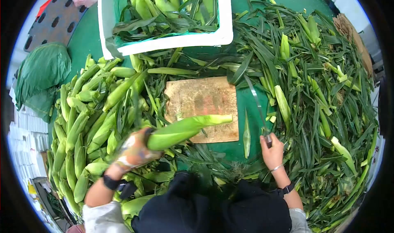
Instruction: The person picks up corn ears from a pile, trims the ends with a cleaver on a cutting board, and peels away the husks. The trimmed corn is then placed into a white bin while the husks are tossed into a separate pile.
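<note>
In a light patterned glove, my left hand (137,149) is closed around the thick end of a green ear of corn (184,130). The ear's pale cut end points right, over a worn wooden board (203,95). My right hand (272,151) is bare and wrapped round the dark handle of a long knife (256,99). Its blade points up and away, to the right of the board and apart from the corn. A single leaf piece (246,134) lies on the green surface between the board and my right hand.
Unhusked corn ears (78,130) are heaped at the left. Cut leaves and stalk pieces (303,81) cover the right side. A white foam box (176,41) holding corn stands beyond the board. A green bag (43,75) and a grey perforated panel (55,23) are at the far left.
</note>
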`<state>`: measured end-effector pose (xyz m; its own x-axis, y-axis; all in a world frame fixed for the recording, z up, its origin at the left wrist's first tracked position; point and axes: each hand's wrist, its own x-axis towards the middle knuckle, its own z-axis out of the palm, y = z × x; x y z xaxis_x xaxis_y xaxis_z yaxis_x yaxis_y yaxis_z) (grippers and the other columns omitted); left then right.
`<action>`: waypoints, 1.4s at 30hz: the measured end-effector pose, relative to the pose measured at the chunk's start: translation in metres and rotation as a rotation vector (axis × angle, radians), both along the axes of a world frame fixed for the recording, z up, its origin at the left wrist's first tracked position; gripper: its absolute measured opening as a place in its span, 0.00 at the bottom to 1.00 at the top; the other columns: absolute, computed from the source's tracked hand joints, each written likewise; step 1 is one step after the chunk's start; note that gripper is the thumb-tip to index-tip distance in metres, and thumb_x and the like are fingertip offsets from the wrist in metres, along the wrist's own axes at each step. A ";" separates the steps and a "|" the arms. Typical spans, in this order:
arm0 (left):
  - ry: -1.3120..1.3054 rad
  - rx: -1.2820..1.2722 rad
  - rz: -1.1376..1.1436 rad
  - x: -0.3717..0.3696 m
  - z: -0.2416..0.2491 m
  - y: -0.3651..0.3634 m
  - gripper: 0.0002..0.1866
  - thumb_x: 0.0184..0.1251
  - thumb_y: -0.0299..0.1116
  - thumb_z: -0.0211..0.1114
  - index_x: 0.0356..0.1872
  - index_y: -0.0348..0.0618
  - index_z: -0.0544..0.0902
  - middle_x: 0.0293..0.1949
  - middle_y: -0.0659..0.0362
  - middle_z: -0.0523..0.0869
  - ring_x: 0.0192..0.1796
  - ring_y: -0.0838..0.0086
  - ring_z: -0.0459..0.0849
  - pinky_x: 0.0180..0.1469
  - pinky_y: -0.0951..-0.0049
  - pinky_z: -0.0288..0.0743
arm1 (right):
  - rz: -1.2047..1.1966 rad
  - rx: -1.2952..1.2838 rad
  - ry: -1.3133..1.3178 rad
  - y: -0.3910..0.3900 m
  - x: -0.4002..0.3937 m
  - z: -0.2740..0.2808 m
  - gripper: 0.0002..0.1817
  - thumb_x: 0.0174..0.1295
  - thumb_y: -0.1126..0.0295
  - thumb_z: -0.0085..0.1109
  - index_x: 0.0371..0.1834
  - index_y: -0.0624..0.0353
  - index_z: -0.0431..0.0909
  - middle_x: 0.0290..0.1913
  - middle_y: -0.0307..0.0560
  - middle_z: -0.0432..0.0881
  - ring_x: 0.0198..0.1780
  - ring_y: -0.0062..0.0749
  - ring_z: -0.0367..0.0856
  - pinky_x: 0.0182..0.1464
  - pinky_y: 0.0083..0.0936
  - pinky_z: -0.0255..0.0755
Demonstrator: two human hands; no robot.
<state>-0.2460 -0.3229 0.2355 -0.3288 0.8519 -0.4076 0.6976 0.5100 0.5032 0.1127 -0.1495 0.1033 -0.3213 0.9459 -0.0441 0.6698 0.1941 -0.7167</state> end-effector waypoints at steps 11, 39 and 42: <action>0.115 0.139 0.128 -0.026 -0.183 0.036 0.45 0.39 0.52 0.76 0.55 0.27 0.71 0.44 0.36 0.79 0.47 0.46 0.78 0.54 0.59 0.72 | -0.061 -0.211 0.237 -0.001 -0.065 -0.078 0.14 0.58 0.63 0.63 0.38 0.65 0.79 0.26 0.53 0.80 0.29 0.38 0.80 0.35 0.29 0.72; -1.655 0.060 0.792 0.131 -0.157 0.085 0.28 0.64 0.56 0.60 0.54 0.44 0.73 0.49 0.54 0.78 0.49 0.69 0.77 0.59 0.64 0.69 | -0.266 -0.390 -0.068 0.012 0.053 0.015 0.28 0.64 0.52 0.56 0.20 0.70 0.72 0.13 0.55 0.74 0.18 0.46 0.79 0.24 0.38 0.70; -0.364 0.380 -0.184 0.153 -0.224 0.092 0.27 0.60 0.49 0.63 0.52 0.38 0.75 0.45 0.46 0.79 0.47 0.58 0.77 0.51 0.59 0.71 | -0.155 -0.117 -0.071 0.028 0.058 0.026 0.26 0.64 0.54 0.57 0.20 0.68 0.69 0.14 0.55 0.69 0.15 0.41 0.70 0.21 0.33 0.62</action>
